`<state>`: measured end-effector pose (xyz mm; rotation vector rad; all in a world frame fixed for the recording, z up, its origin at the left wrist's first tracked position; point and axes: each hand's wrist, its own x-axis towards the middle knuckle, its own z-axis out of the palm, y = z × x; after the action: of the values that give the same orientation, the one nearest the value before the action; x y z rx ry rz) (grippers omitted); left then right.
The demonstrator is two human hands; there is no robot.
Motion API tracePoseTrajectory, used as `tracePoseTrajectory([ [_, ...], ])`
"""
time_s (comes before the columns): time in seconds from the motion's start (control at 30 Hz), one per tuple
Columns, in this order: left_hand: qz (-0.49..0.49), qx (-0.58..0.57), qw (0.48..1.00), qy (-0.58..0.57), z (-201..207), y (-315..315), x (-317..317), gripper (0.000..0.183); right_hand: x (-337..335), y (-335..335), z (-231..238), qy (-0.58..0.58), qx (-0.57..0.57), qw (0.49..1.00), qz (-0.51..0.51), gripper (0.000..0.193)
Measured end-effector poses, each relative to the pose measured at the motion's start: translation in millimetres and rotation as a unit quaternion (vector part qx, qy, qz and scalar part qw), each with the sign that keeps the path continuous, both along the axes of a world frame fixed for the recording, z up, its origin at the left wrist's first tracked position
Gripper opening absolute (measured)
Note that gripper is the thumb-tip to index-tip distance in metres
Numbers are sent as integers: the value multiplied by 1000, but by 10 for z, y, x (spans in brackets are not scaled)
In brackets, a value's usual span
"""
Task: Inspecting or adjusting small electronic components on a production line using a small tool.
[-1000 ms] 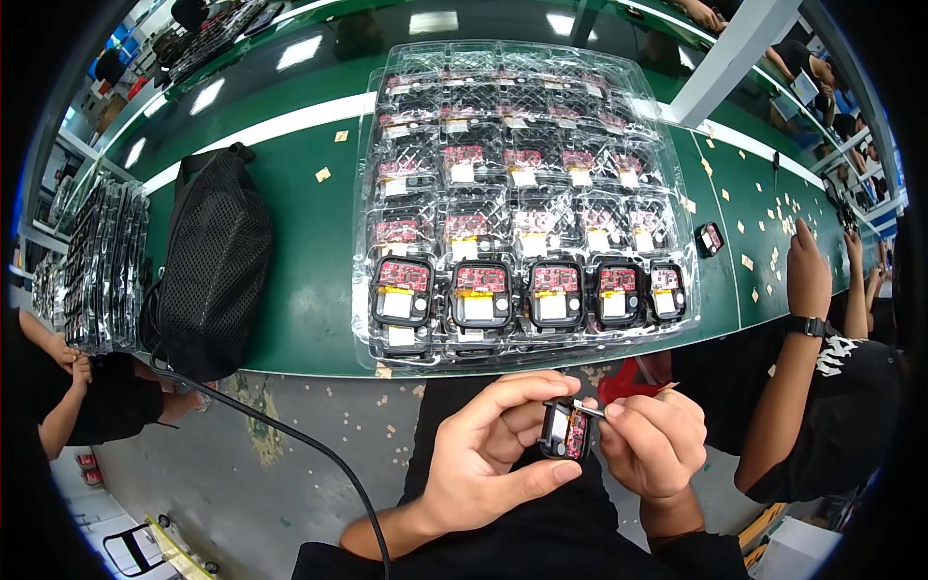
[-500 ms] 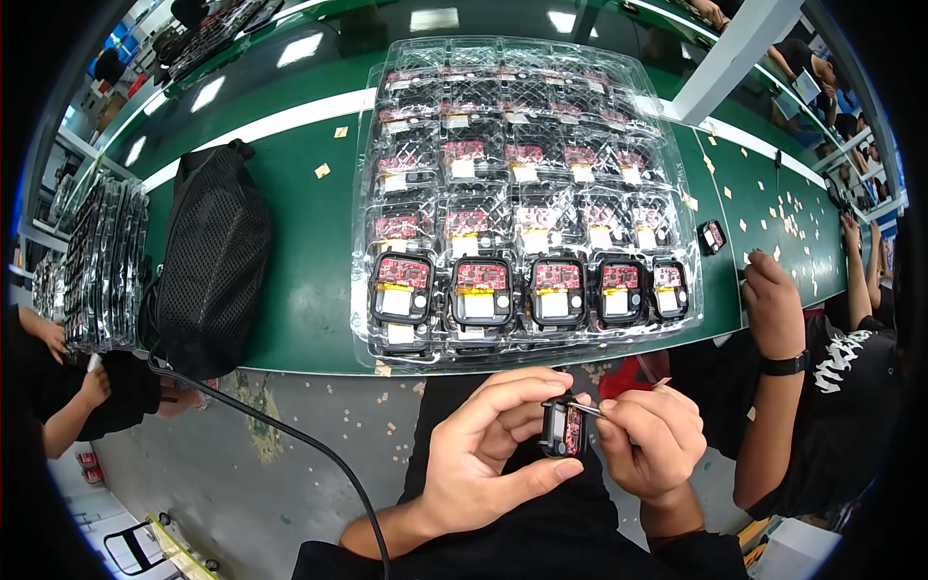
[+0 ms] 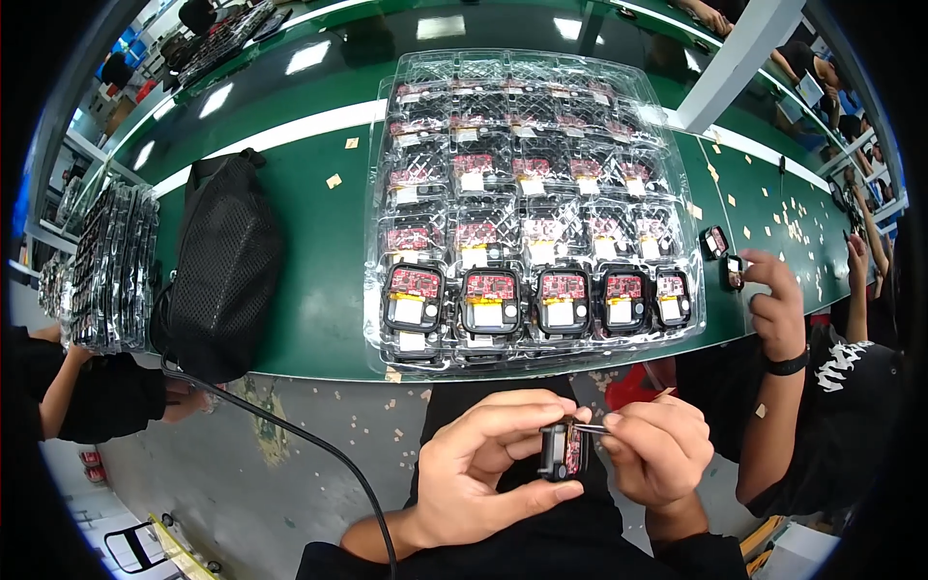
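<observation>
Above my lap, my left hand (image 3: 493,459) grips a small black device housing (image 3: 555,452) by its edges, between thumb and fingers. The housing is tilted on its side, and a strip of red circuit board (image 3: 574,452) shows in its open face. Pinched in my right hand (image 3: 662,449) is a pair of thin metal tweezers (image 3: 592,428). Their tips reach the upper part of the open housing; whether they grip anything there is too small to tell. Beyond my hands, a clear plastic tray (image 3: 527,353) holds rows of similar black housings with red boards and white blocks.
A black mesh bag (image 3: 224,271) lies on the green table (image 3: 324,290), left of the tray. Stacked trays (image 3: 108,266) stand farther left. A black cable (image 3: 300,433) crosses to my left arm. At right, a co-worker's hand (image 3: 776,304) is near two loose housings (image 3: 715,242).
The view has shifted slightly. My hands keep the same hold, with the tweezers lying more level at the housing. A second loose housing now shows on the table by the co-worker's hand.
</observation>
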<state>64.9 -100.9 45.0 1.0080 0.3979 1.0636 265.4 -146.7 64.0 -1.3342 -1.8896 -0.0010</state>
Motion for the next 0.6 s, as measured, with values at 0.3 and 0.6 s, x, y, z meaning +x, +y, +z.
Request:
tracePoseTrajectory([
  [0.3, 323, 306, 856, 263, 381, 782, -244, 50, 166, -32, -78, 7, 42, 984, -175, 26],
  [0.6, 324, 311, 737, 505, 514, 1180, -111, 18, 371, 32, -235, 70, 7, 975, -209, 30],
])
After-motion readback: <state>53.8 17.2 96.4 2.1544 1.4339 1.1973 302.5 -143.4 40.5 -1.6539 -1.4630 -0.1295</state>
